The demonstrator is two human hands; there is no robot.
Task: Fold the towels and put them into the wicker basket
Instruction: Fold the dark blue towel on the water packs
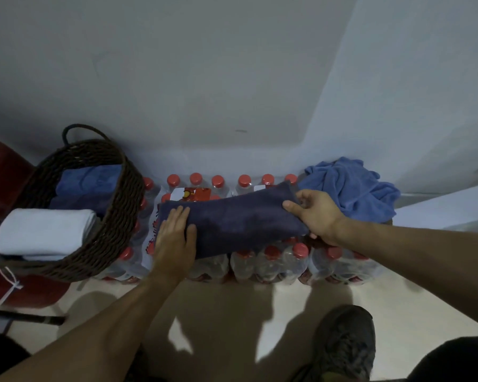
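Towels first: a folded dark navy towel (238,219) lies across shrink-wrapped packs of red-capped bottles (273,260). At its nine o'clock end the left hand (174,238) presses flat, fingers straight; at three o'clock the right hand (313,216) pinches its end. The wicker basket (116,224), at nine o'clock, holds folded blue (89,179) and white towels (44,232). A crumpled light blue towel (351,186) sits at two o'clock.

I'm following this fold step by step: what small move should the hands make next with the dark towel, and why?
Probably fold the right end over toward the left. The dark towel lies as a long strip on the water bottles; the left hand presses its left end flat and the right hand grips the other end. It looks too long beside the folded towels in the wicker basket.
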